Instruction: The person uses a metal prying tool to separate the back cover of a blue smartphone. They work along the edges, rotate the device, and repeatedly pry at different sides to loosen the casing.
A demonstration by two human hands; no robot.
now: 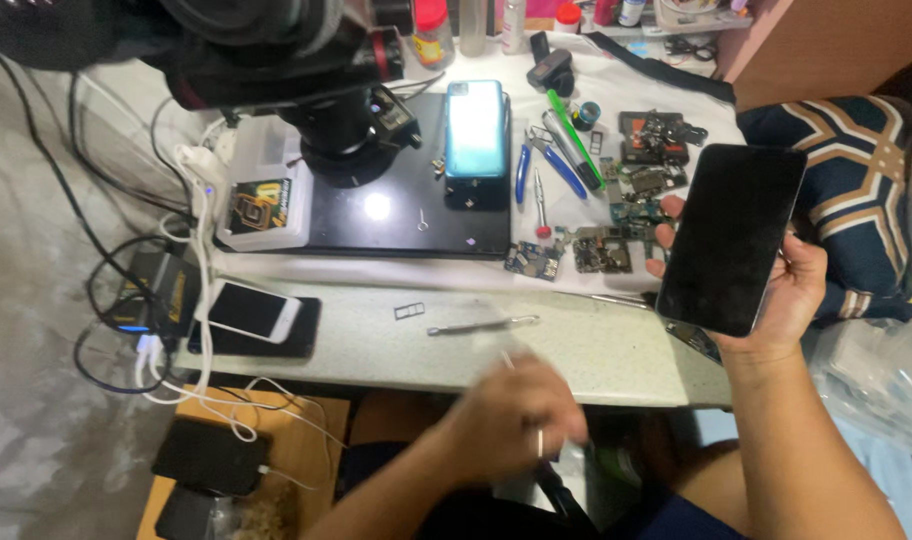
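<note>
My right hand [788, 300] holds a black smartphone [731, 238] upright by its edges, dark screen facing me, above the table's right end. My left hand [521, 415] is blurred near the table's front edge, fingers closed around a thin metal tool [506, 360] that sticks up from the fist. On the pale tabletop [616, 350] just beyond it lie a slim metal pry tool [481, 325] and a small SIM tray [408, 311].
A black mat [396, 225] carries a microscope stand [341, 140] and a teal phone [474, 130]. Blue pliers [541, 160], a green-handled tool [573, 125] and several circuit boards [616, 240] lie to its right. At the left: a white phone [254, 310], chargers and cables [201, 230].
</note>
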